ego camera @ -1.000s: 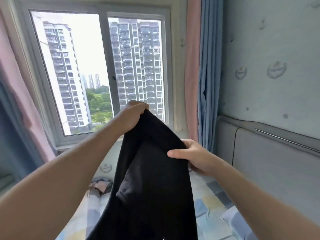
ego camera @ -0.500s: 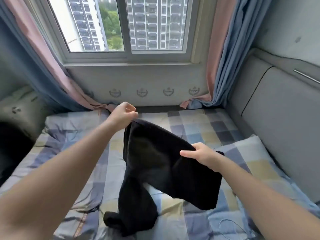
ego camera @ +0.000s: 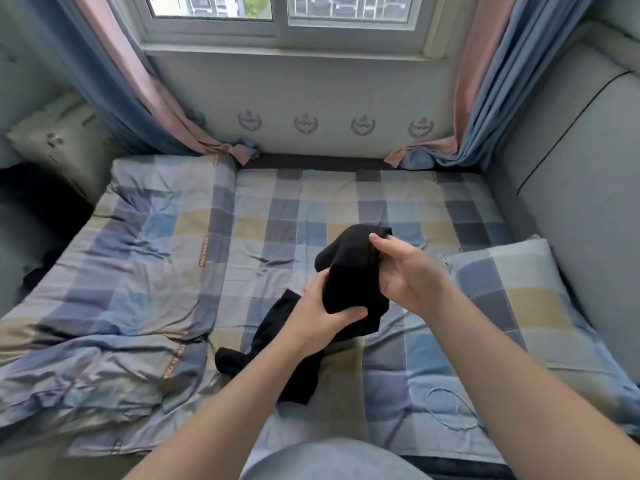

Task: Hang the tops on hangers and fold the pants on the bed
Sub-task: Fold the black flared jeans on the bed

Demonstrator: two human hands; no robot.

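Folding of the pants (ego camera: 349, 271) seems the step in hand. Our left hand (ego camera: 322, 317) grips them in a bunch over the middle of the bed (ego camera: 311, 199); our right hand (ego camera: 405, 275) pinches the upper end. Next we should spread them flat, between the pillow (ego camera: 512, 289) at the right edge and the crumpled blanket (ego camera: 121, 271) at the left.

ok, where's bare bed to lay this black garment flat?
Free: the checked bed sheet from the black garment up to the window wall, between the rumpled checked duvet and checked pillow. Crowded: near right, where a thin blue cord lies.
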